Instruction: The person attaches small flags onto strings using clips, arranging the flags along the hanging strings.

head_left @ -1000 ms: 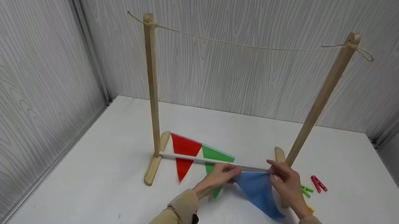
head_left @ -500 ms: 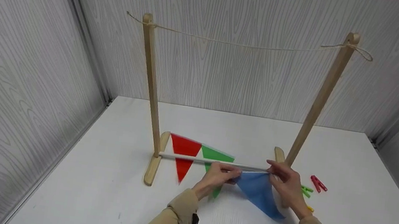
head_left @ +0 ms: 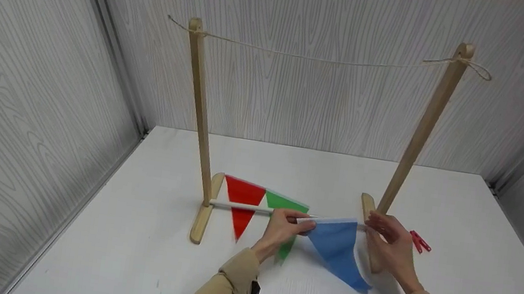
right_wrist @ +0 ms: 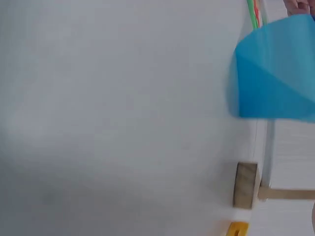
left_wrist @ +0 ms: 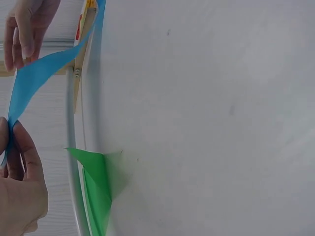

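Note:
In the head view, my left hand pinches the upper left corner of a blue triangular pennant by its white top edge. The pennant's tip hangs down and to the right. My right hand is just right of the pennant's other top corner, apart from it, its fingers loosely bent and holding nothing. The left wrist view shows the left thumb and fingers closed on the blue cloth. Behind the left hand lies a green pennant, partly covered, beside a red pennant.
A wooden stand has a left post, a right post and a white crossbar low between them. A thin string spans the post tops. Right of the right hand lies a red clothespin; a yellow piece shows in the right wrist view.
My right hand has let go of the blue pennant's right corner and moved slightly right, now covering the green clothespin. The pennant's top edge has risen on that side. The left hand keeps its pinch.

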The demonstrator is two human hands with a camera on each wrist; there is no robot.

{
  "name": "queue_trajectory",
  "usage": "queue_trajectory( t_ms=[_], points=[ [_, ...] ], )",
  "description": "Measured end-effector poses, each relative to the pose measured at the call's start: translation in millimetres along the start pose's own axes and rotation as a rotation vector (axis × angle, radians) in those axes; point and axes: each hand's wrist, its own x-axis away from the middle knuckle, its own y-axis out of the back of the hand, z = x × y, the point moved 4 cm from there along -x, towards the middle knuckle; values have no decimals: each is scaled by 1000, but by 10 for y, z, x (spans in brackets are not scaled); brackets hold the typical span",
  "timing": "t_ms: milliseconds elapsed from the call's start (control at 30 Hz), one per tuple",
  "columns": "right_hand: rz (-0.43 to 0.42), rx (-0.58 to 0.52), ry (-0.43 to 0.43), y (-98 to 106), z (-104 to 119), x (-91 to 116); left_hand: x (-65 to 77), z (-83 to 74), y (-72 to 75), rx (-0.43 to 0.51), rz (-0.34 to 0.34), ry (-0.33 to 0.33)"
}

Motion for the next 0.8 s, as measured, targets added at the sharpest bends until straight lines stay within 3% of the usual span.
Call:
queue_trajectory(
  t_ms=[233, 400, 600, 800],
  points=[
    [-174, 246, -297, 445, -221, 60, -22, -1, 50, 7, -50, -6],
    [-254, 316, -485, 731, -370, 126, -18, -17, 72, -9, -85, -3],
    [-192, 340, -604, 871, -452, 143, -19, -27, 85, -6, -100, -26],
    [-107, 349, -671, 870, -508, 139, -8, -45, 97, 4, -93, -52]
  ],
)
